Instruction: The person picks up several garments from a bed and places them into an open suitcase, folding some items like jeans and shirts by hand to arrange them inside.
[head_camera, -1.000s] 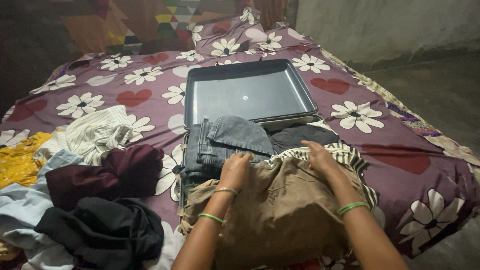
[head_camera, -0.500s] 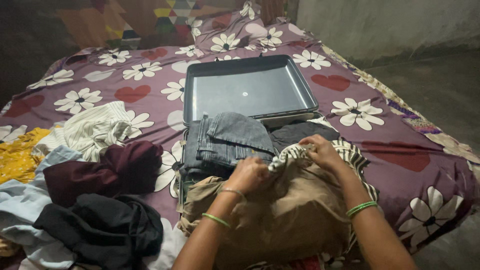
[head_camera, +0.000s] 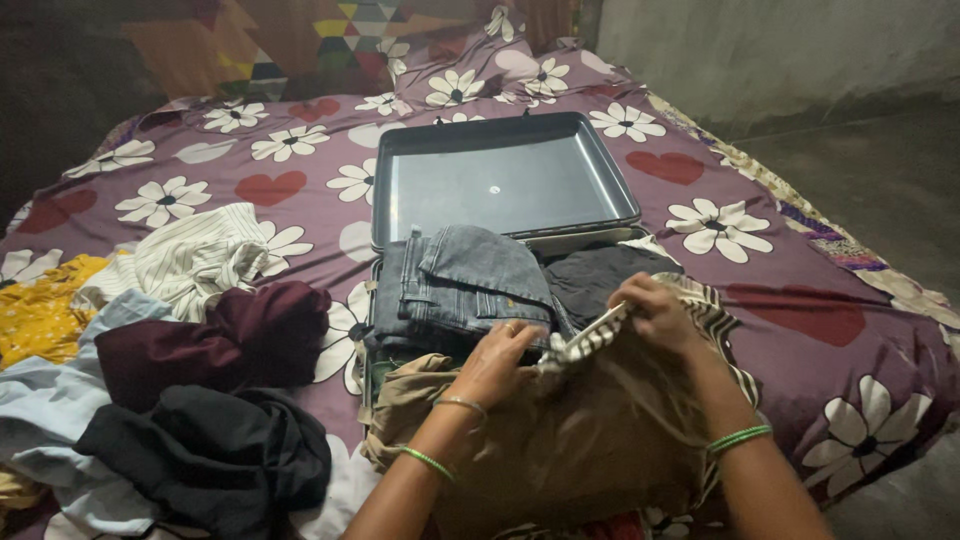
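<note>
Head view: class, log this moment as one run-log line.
left hand: grips striped cloth | right hand: grips same cloth | under it: tan garment | behind: open suitcase, folded jeans

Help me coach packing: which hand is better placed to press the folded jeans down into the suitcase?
Probably the left hand: it sits right at the edge of the jeans, while the right hand lies further right, pinching the striped cloth.

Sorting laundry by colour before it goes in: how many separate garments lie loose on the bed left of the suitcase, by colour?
White striped: 1
Maroon: 1
Black: 1
Yellow: 1
Light blue: 1
Total: 5, as far as the heap shows; some may hide others.
</note>
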